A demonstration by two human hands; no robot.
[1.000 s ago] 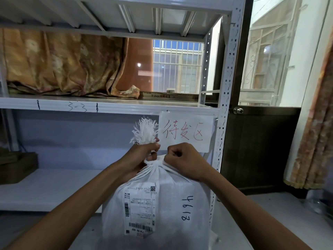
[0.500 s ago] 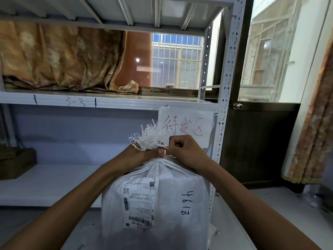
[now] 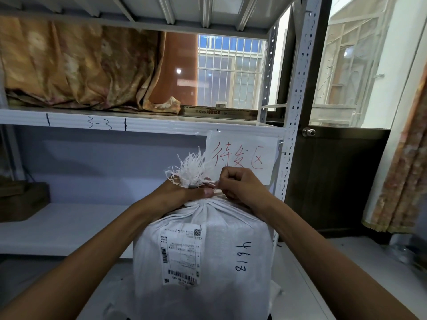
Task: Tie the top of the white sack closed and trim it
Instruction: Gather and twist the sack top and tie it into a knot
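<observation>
Sack of white woven plastic [image 3: 203, 262] stands upright at 6 o'clock in the frame, in front of a white metal shelving unit [image 3: 138, 123]. Its gathered neck is bunched at centre, the frayed white fringe [image 3: 193, 169] splaying toward 12 o'clock. Left hand [image 3: 182, 195] is clamped around the neck from 9 o'clock; right hand [image 3: 242, 188], fisted, pinches something thin at the neck from 3 o'clock, touching the left thumb. White shipping label with barcodes [image 3: 181, 256] faces the camera. Paper sign with red handwriting [image 3: 240, 155] hangs behind, at 1 o'clock.
</observation>
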